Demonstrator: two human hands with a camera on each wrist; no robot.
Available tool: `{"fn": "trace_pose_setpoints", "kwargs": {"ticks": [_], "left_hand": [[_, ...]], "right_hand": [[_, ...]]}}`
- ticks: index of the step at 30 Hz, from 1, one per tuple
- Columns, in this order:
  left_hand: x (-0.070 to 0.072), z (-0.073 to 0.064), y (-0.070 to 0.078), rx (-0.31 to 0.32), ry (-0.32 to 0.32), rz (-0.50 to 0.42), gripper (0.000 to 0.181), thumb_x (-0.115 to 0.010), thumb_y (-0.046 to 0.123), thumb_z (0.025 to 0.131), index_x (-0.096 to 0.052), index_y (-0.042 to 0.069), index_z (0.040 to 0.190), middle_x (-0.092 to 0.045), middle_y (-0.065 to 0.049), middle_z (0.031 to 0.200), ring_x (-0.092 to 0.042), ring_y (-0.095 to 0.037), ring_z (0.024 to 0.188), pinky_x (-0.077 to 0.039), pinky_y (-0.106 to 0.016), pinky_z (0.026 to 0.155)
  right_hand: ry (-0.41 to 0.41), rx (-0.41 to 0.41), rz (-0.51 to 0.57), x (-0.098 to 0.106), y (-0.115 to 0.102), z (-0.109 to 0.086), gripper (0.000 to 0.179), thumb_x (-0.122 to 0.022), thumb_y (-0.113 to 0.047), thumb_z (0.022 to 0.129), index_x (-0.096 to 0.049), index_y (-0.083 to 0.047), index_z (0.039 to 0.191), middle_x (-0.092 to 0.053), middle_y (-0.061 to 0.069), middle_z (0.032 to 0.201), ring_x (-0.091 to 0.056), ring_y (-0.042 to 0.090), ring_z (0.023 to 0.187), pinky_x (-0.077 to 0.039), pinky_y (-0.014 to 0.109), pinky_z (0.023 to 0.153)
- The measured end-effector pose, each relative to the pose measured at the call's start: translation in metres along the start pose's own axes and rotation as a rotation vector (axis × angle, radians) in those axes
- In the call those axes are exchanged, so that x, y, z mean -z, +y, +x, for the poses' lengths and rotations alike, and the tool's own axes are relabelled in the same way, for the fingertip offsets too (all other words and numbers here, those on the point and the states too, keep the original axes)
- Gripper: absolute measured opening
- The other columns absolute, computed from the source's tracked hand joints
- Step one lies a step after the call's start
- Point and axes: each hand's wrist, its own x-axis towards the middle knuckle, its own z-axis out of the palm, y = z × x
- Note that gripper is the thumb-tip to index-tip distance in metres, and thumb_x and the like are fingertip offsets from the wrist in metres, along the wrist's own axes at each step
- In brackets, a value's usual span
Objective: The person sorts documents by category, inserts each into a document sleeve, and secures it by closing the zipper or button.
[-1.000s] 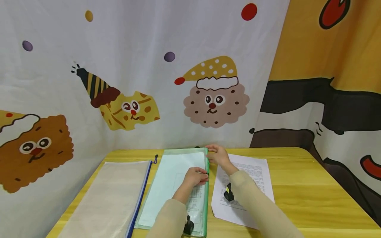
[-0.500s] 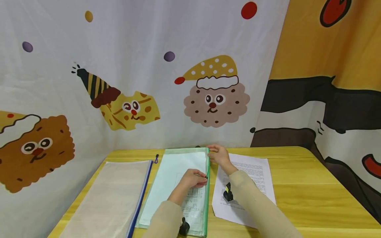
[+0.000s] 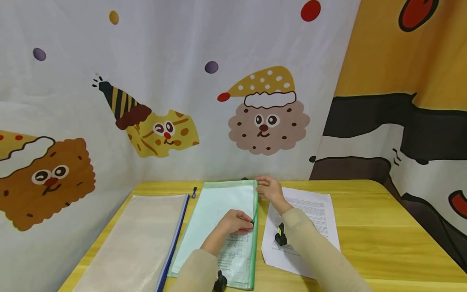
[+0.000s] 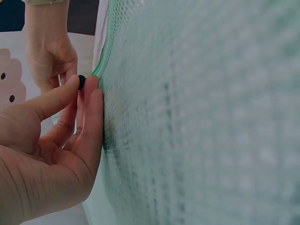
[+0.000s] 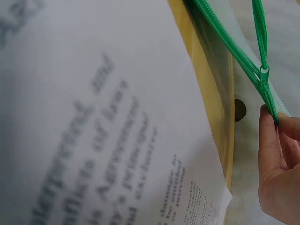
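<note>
A green mesh zip pouch (image 3: 219,198) with printed sheets inside lies on the table, its green zip along the right side. My left hand (image 3: 235,222) is over that side, pinching the black end of the zip's pull cord (image 4: 81,82) between thumb and fingers. At the far right corner, my right hand (image 3: 269,189) pinches the end of the zip between thumb and fingers. The right wrist view shows the zip slider (image 5: 264,75) just beyond those fingertips, with its green cord stretched away from it. In the head view the slider is too small to make out.
A pale pouch with a blue zip (image 3: 142,239) lies on the left of the wooden table (image 3: 383,235). To the right, under my right forearm, is a printed sheet (image 3: 299,243). A cartoon-printed curtain (image 3: 175,48) hangs behind the table's far edge.
My left hand has moved slightly nearer along the pouch's right side, still pinching the cord end. My right hand stays at the far corner. The head view has shifted a little.
</note>
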Motion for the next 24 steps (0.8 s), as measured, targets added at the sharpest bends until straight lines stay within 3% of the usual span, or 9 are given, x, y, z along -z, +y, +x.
{"fn": "trace_pose_setpoints", "kwargs": {"ticks": [24], "left_hand": [[0.008,-0.024,0.0,-0.015,-0.094,0.156,0.009,-0.073,-0.001,0.086,-0.069,-0.005,0.094,-0.071,-0.009,0.082,-0.067,-0.011,0.07,-0.062,-0.031,0.069]], "right_hand": [[0.011,-0.01,0.002,0.0,0.001,0.0,0.038,-0.068,0.006,0.088,-0.065,0.001,0.126,-0.068,0.021,0.122,-0.067,0.01,0.08,-0.061,0.045,0.083]]}}
